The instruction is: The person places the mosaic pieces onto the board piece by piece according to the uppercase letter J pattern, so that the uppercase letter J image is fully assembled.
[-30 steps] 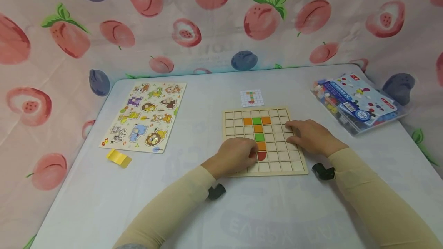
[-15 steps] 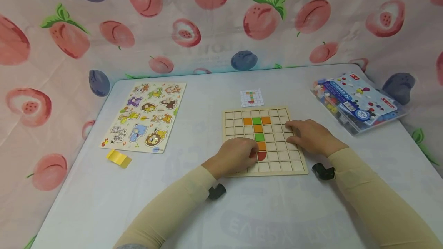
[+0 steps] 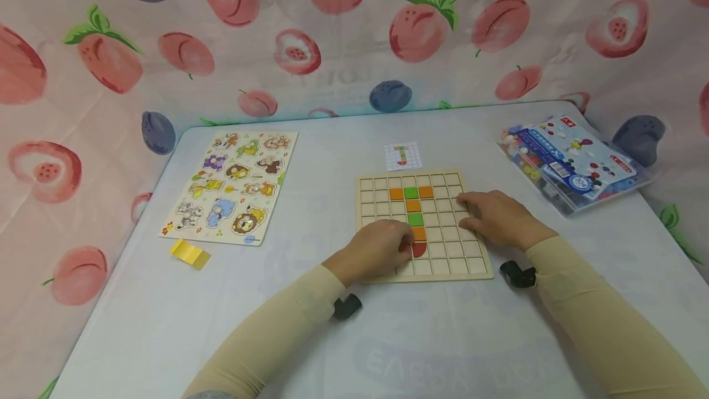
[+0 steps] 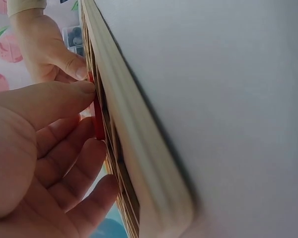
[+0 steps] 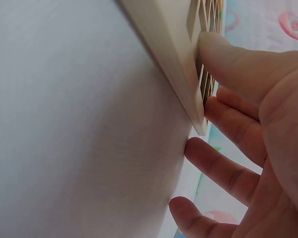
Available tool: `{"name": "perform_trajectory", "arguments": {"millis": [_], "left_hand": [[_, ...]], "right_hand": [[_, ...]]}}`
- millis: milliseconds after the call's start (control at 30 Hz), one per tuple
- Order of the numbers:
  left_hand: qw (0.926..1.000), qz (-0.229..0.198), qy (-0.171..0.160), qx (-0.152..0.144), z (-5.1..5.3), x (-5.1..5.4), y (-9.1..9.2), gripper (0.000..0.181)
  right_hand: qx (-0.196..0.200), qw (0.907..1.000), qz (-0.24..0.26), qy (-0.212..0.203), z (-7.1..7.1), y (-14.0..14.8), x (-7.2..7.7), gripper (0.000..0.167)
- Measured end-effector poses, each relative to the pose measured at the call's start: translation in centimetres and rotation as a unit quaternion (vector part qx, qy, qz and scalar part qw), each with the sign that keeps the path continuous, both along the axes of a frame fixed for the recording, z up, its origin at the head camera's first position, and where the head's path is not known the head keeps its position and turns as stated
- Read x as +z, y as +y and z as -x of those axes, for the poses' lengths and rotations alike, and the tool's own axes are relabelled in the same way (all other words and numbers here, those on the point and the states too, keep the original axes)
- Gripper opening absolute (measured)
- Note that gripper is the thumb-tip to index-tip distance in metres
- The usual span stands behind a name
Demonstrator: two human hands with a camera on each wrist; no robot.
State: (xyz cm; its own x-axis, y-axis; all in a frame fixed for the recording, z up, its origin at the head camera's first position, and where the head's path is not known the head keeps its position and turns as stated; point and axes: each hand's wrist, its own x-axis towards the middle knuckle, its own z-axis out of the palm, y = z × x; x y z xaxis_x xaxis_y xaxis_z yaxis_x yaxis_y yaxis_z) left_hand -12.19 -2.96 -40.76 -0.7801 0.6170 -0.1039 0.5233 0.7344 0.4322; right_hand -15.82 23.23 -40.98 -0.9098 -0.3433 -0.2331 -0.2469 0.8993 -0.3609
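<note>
A wooden grid board [image 3: 455, 250] lies on the table with orange and green square tiles in a T shape. At the T's lower end sits a red half-round tile [image 3: 420, 250]. My left hand [image 3: 376, 250] is over the board's lower left; in the left wrist view its thumb and fingers pinch the red tile [image 4: 98, 121] by its ends. Against the board's right edge rests my right hand [image 3: 501, 219], fingers spread and loosely bent. Its thumb touches the board's frame [image 5: 174, 54] in the right wrist view. The left hand hides some lower-left cells.
Behind the board lies a small printed card [image 3: 412, 165] with a similar coloured T shape. An animal puzzle board [image 3: 202, 236] is at the left, with a folded yellow strip [image 3: 190, 254] before it. A clear plastic box [image 3: 576, 168] of colourful pieces stands at the right.
</note>
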Motion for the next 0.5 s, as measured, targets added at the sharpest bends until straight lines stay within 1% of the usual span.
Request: {"name": "perform_trajectory", "arguments": {"millis": [100,233,500], "left_hand": [[1.0000,-0.005,-0.006,0.004,0.05,-0.05,-0.01,0.014],[0.9999,-0.004,-0.005,0.008,0.09,0.01,0.00,0.013],[0.9999,0.007,0.009,0.006,0.19,-0.06,0.03,0.010]], "right_hand": [[0.000,1.0000,-0.001,0.001,0.01,0.05,-0.05,0.058],[-0.001,1.0000,-0.002,0.002,0.03,0.07,-0.13,0.058],[-0.002,1.0000,-0.004,-0.002,-0.07,-0.01,-0.03,0.058]]}}
